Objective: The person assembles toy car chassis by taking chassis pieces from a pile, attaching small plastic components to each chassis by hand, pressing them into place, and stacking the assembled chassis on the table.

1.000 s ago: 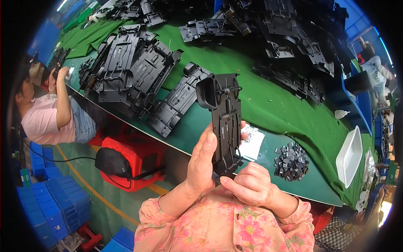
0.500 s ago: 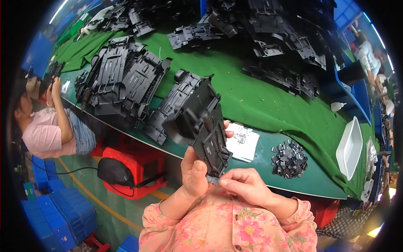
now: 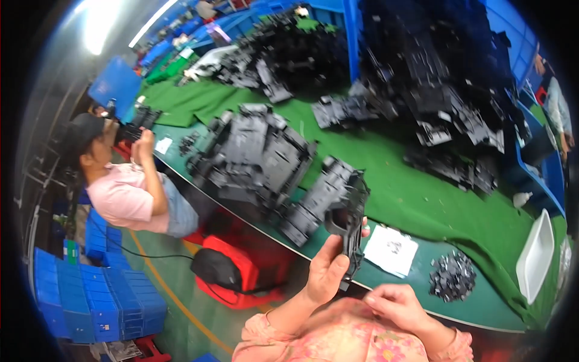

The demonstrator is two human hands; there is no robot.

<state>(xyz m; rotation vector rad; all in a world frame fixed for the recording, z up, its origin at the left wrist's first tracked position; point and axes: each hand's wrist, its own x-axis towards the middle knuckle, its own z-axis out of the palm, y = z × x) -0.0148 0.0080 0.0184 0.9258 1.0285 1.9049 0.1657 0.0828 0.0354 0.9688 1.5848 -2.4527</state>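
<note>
My left hand (image 3: 325,274) grips a black moulded plastic chassis part (image 3: 354,238), held nearly edge-on in front of my chest, its thumb on the near side and fingertips showing beyond. A short distance to the right, my right hand (image 3: 401,306) is apart from the part. Its thumb and fingers are pressed together; whatever they may hold is hidden. Just past the held part, a similar chassis part (image 3: 322,199) lies on the table. Small black plastic pieces (image 3: 452,276) form a heap on the right, beside a white printed sheet (image 3: 391,250).
Stacked chassis parts (image 3: 253,157) stand left on the green cloth (image 3: 392,181); a taller pile (image 3: 431,72) rises at the back. A white tray (image 3: 535,256) sits far right. A co-worker in pink (image 3: 129,196) works at left, near a red stool (image 3: 241,274).
My left hand has turned the chassis part from a broad face to nearly edge-on. My right hand has drawn away from the part's lower end. The whole view has swung left.
</note>
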